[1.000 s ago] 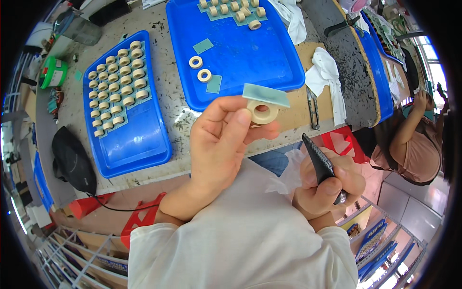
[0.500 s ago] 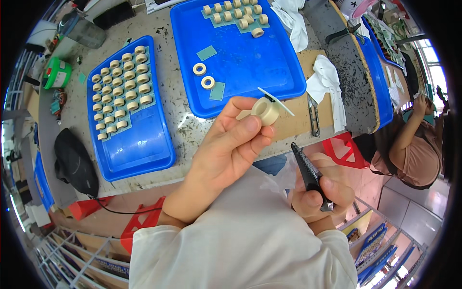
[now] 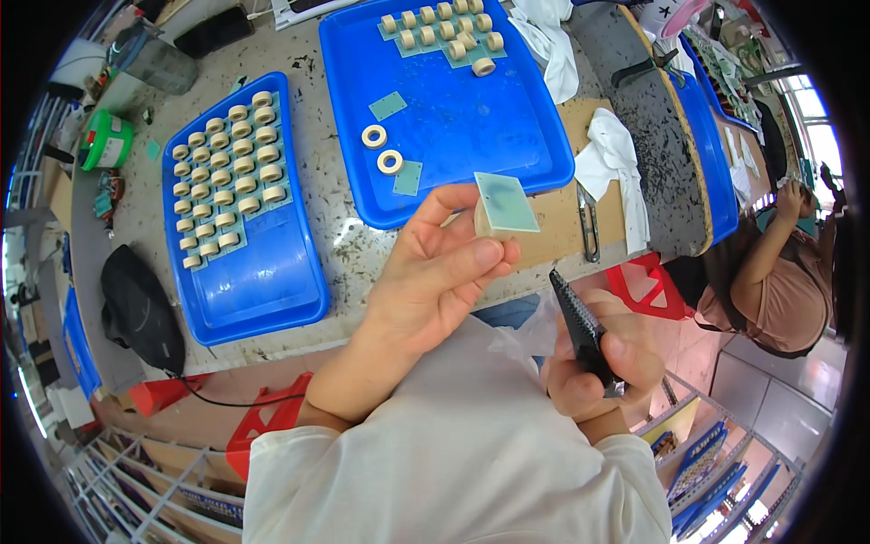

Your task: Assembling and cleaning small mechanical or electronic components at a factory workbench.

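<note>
My left hand point(image 3: 444, 263) is closed on a cream ring point(image 3: 483, 218) with a thin pale-green square plate point(image 3: 507, 201) against its side. The plate's flat face is turned up toward me and hides most of the ring. In my right hand point(image 3: 612, 354) is a black tapered tool point(image 3: 580, 331), its narrow end pointing up and left; its exact kind is unclear. Beyond the left hand lies a blue tray point(image 3: 444, 127) holding two loose rings point(image 3: 390, 161), two loose green plates point(image 3: 388, 106) and several rings on plates point(image 3: 446, 30) at its far end.
On the left, another blue tray point(image 3: 258, 313) carries rows of rings on green plates. A black cap-like item point(image 3: 140, 308) and a green tub point(image 3: 107, 140) stand farther left. Tweezers point(image 3: 589, 222) and white gloves point(image 3: 616, 154) lie right. Another person point(image 3: 779, 272) sits at the far right.
My left hand has turned the ring and plate, so the plate's flat face shows instead of its edge and the ring's opening is hidden. My right hand has hardly moved.
</note>
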